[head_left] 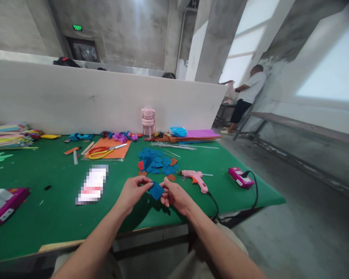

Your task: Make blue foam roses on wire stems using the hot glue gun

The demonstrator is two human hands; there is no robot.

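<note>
Between my two hands, low over the green table, is a small blue felt piece (156, 190). My left hand (135, 190) pinches its upper left corner between thumb and fingers. On the other side, my right hand (174, 195) has its fingers closed at the right edge of the same piece. Just beyond lies a loose pile of blue felt pieces (157, 159), with a few brown and red ones among them. A pink glue gun (195, 177) rests on its side to the right of the pile, its cord running off the front edge.
Scissors (107, 151) lie on an orange sheet (125, 152) at the back left. A pink bottle (148, 123) stands against the white partition (110, 97). A purple power box (241, 177) sits near the right edge. A phone-like blurred item (92, 185) lies left. A person (248, 95) stands far right.
</note>
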